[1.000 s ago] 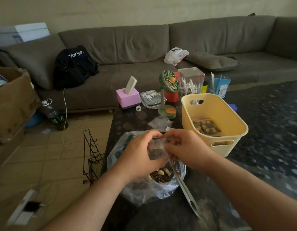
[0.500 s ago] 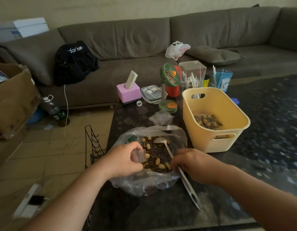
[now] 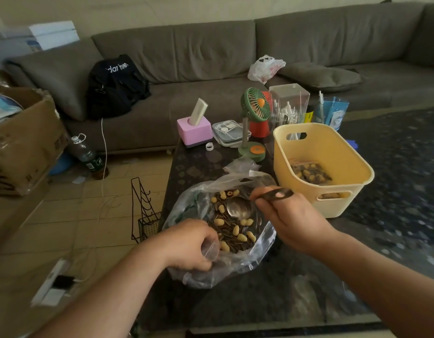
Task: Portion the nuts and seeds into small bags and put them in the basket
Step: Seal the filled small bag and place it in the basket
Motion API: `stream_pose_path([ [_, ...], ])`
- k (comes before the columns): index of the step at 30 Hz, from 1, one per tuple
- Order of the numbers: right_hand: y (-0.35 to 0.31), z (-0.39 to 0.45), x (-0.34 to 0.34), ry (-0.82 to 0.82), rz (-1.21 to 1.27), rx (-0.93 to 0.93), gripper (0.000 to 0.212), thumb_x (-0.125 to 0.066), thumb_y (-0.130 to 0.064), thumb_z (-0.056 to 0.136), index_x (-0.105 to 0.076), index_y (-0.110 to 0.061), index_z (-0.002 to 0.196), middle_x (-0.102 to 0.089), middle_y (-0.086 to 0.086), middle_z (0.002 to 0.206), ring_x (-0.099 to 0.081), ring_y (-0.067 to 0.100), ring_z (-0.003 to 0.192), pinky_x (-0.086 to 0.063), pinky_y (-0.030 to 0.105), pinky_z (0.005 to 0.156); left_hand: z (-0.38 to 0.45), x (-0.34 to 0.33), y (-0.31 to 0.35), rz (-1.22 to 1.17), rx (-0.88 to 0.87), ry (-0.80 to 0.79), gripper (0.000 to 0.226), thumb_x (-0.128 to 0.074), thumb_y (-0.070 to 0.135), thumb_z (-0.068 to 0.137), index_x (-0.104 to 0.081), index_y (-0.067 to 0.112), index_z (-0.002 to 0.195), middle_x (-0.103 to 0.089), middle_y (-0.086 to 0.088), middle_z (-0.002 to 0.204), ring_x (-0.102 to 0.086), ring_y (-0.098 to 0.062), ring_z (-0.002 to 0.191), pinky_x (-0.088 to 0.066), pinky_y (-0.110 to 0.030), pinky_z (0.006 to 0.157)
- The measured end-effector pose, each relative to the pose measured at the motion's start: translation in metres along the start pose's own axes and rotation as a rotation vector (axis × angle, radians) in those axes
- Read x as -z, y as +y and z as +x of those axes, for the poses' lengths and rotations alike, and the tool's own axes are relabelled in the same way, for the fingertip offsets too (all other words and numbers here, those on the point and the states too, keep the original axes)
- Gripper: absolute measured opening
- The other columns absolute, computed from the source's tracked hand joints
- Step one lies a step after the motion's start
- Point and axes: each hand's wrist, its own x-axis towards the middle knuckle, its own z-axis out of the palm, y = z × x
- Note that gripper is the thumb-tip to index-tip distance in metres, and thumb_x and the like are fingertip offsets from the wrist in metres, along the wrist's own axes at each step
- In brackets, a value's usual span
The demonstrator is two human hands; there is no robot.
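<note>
**Scooping a portion for the next small bag**

I have my right hand (image 3: 289, 215) gripping the spoon (image 3: 240, 208), bowl down in the big bag of nuts and seeds (image 3: 231, 228) at frame centre. My left hand (image 3: 191, 245) pinches a small bag (image 3: 210, 250) at its near edge. Next I judge: lift a spoonful, tip it in. The basket (image 3: 333, 152), right, holds filled bags. The black backpack (image 3: 116, 86), upper left, bears white lettering I can't read fully.
</note>
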Motion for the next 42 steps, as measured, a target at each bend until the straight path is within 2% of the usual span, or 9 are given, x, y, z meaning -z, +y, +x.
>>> stream_pose_path([
  [7,-0.009,0.001,-0.004,0.018,-0.069,0.069,0.036,-0.033,-0.043,0.109,-0.064,-0.024,0.105,-0.063,-0.012,0.09,-0.057,0.007,0.076,-0.05,0.032,0.067,0.004,0.008,0.006,-0.241,-0.078,0.447,0.02,-0.083,0.038,0.085,-0.065,0.046,0.086,-0.063,0.022,0.1,-0.061,0.003,0.093,-0.051,-0.02,0.084],
  [11,-0.007,0.002,-0.004,0.022,0.154,-0.172,0.031,-0.04,-0.036,0.11,-0.059,-0.024,0.089,-0.062,-0.009,0.076,-0.059,0.011,0.072,-0.05,0.038,0.067,0.016,0.017,0.019,-0.283,-0.224,0.973,0.013,-0.079,0.02,0.082,-0.073,0.029,0.089,-0.063,0.017,0.099,-0.06,0.0,0.092,-0.042,-0.004,0.083],
  [14,-0.006,0.004,-0.006,0.114,0.281,-0.402,0.031,-0.043,-0.036,0.11,-0.062,-0.023,0.089,-0.068,-0.006,0.074,-0.065,0.009,0.07,-0.055,0.036,0.068,0.018,0.022,0.03,-0.326,-0.316,1.095,0.008,-0.077,0.016,0.083,-0.073,0.018,0.09,-0.068,0.01,0.103,-0.063,-0.004,0.098,-0.047,-0.008,0.088],
  [16,-0.005,0.005,-0.006,0.139,0.315,-0.49,0.028,-0.044,-0.038,0.11,-0.063,-0.027,0.094,-0.071,-0.006,0.076,-0.067,0.005,0.069,-0.055,0.031,0.067,0.015,0.024,0.032,-0.37,-0.361,0.99,0.011,-0.078,0.02,0.083,-0.071,0.02,0.091,-0.071,0.011,0.104,-0.067,-0.006,0.102,-0.053,-0.015,0.091],
  [20,-0.007,0.007,-0.004,0.128,0.36,-0.554,0.024,-0.044,-0.037,0.111,-0.062,-0.028,0.097,-0.072,-0.004,0.08,-0.069,0.008,0.071,-0.055,0.028,0.066,0.008,0.031,0.015,-0.52,-0.271,0.245,0.006,-0.066,0.023,0.08,-0.066,0.018,0.08,-0.066,-0.009,0.085,-0.066,-0.029,0.085,-0.056,-0.055,0.084],
  [22,-0.008,0.008,-0.004,0.118,0.337,-0.55,0.023,-0.043,-0.037,0.111,-0.061,-0.028,0.098,-0.072,-0.004,0.081,-0.069,0.008,0.072,-0.056,0.028,0.067,0.008,0.03,0.009,-0.595,-0.181,0.039,0.008,-0.061,0.017,0.079,-0.059,0.012,0.073,-0.057,-0.018,0.078,-0.056,-0.035,0.075,-0.048,-0.057,0.075],
  [29,-0.013,0.01,-0.004,0.107,0.305,-0.52,0.023,-0.042,-0.036,0.111,-0.057,-0.031,0.095,-0.071,-0.005,0.08,-0.068,0.004,0.069,-0.055,0.024,0.065,0.016,0.026,0.014,-0.575,0.194,0.235,0.023,-0.069,0.014,0.094,-0.068,0.037,0.091,-0.065,0.014,0.104,-0.061,-0.01,0.103,-0.05,-0.035,0.09],
  [37,-0.023,0.004,-0.016,0.022,0.176,-0.295,0.023,-0.041,-0.035,0.11,-0.055,-0.026,0.094,-0.066,-0.007,0.08,-0.064,0.008,0.072,-0.057,0.039,0.069,0.02,0.015,0.024,-0.786,0.202,0.272,0.023,-0.073,0.004,0.091,-0.077,0.026,0.086,-0.077,0.002,0.092,-0.072,-0.019,0.094,-0.061,-0.04,0.091],
  [42,-0.019,0.01,-0.017,0.099,0.379,-0.536,0.023,-0.043,-0.036,0.111,-0.06,-0.024,0.099,-0.073,-0.002,0.08,-0.07,0.01,0.071,-0.062,0.04,0.074,0.021,0.016,0.02,-0.749,0.124,0.216,0.022,-0.073,0.004,0.087,-0.078,0.024,0.095,-0.073,0.0,0.122,-0.067,-0.021,0.117,-0.056,-0.039,0.099],
])
